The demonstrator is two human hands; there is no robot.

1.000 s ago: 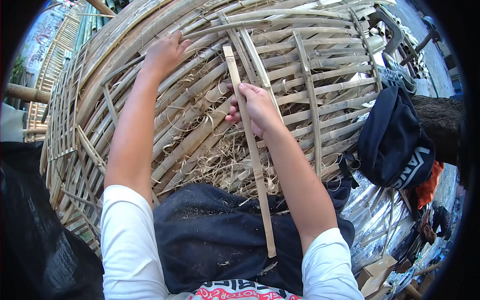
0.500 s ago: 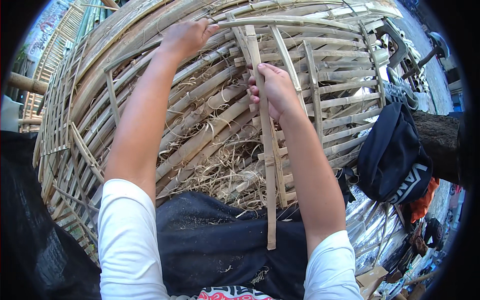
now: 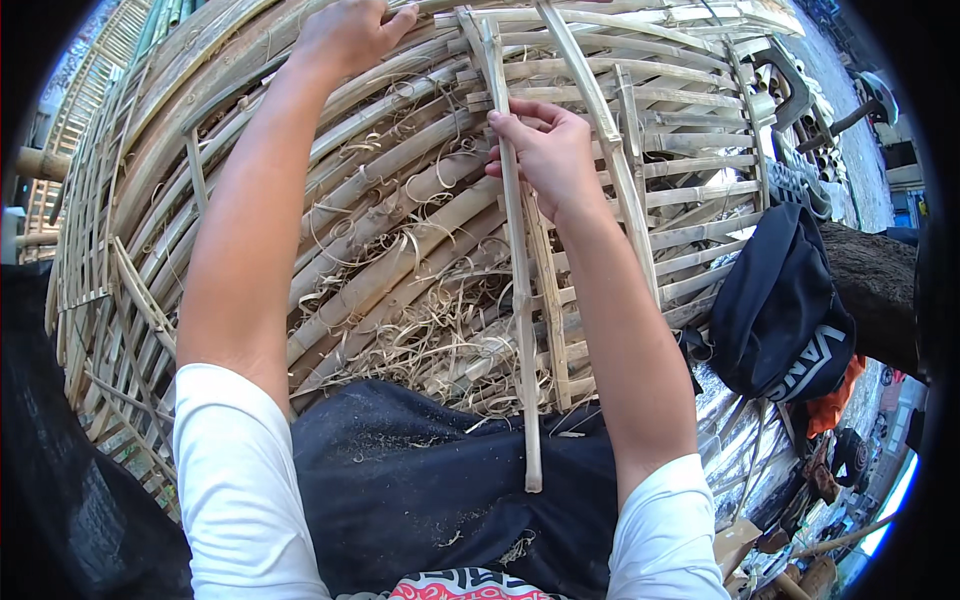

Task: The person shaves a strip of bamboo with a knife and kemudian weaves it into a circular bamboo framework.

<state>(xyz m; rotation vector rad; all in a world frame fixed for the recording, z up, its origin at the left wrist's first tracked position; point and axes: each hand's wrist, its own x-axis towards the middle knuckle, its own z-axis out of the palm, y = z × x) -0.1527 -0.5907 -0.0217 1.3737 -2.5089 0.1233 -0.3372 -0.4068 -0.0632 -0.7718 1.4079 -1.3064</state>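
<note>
Nearest, a dark cloth [image 3: 440, 480] across the lap, dusted with pale shavings. Just above it, the free lower end of a long bamboo strip [image 3: 522, 330], hanging over the cloth and touching nothing there. Beyond that, a nest of curled shavings [image 3: 430, 340] lying on the big bamboo frame [image 3: 380, 230] — split canes bent side by side, crossed further out by flat slats.

Higher up, the right hand [image 3: 548, 150], fingers closed narrow around the strip, thumb and fingertips pinching it where it crosses the slats. Furthest out, at the top edge, the left hand [image 3: 350, 30], pressed on the curved canes with fingers bent over them; whether anything is gripped there, cannot tell. Off to the right, a dark bag [image 3: 790, 300] slumped against a log.

Judged by its look: light, thin, springy along its length, stiff enough to stay straight when held at 1 point, yet likely to whip or split if bent hard. Edges probably sharp and splintery. Best taken where the right hand has it, close to the weave, with the loose tail left free.

Against the view 1 second ago — both hands higher and further out on the frame, the strip carried up with them, its lower end lifted from low on the lap to the near edge of the shavings.
</note>
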